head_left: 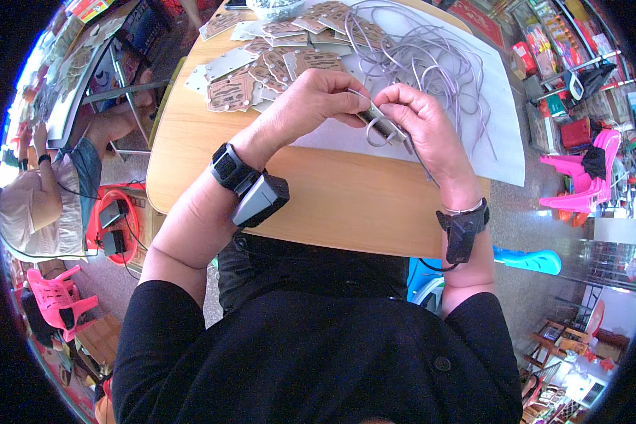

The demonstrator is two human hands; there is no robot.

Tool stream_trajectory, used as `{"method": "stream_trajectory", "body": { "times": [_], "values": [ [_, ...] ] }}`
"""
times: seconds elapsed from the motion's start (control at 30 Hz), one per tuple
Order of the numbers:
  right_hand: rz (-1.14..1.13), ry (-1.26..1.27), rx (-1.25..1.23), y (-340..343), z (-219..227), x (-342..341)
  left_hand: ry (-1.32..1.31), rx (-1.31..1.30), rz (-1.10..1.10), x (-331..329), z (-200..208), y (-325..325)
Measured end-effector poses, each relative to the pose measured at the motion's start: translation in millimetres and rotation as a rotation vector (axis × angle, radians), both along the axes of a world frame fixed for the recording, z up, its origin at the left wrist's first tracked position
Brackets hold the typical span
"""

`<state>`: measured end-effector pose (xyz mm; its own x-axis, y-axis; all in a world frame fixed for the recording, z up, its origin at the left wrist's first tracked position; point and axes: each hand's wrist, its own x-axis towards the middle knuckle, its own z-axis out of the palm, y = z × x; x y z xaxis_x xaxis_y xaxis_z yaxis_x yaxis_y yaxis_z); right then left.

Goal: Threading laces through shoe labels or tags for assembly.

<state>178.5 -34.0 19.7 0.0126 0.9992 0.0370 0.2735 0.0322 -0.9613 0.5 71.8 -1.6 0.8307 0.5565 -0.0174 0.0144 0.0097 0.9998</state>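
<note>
Over the table's near part, both my hands meet around a small card point(383, 126), tilted so that it shows mostly edge-on. My left hand point(325, 102) pinches its upper left end between thumb and fingers. At its other side, the fingers of my right hand point(425, 131) are closed on a thin grey cord point(376, 143), which loops at the card and trails down below that hand. Where the cord passes at the card is hard to make out. Behind my hands, brown and white printed cards point(283, 63) lie piled, and a tangle of grey-lilac cords point(431, 67) spreads to their right.
The cords rest on a white sheet point(502, 141) that covers part of the wooden table point(318, 194). A bowl point(274, 10) of small pieces stands at the far edge. Left, another person point(42, 205) sits at a separate table. Pink chairs point(592, 169) stand to the right.
</note>
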Motion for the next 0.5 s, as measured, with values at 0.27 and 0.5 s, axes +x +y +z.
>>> {"method": "stream_trajectory", "body": {
  "times": [0.27, 0.5],
  "values": [
    [-0.071, -0.166, -0.014, 3.5, -5.2, 0.7, 0.016, 0.046, 0.007, -0.4, 1.7, -0.2],
    [-0.080, -0.228, -0.030, 0.8, -1.7, -0.2, -0.002, 0.045, -0.009, 0.2, 0.3, 0.3]
  ]
}}
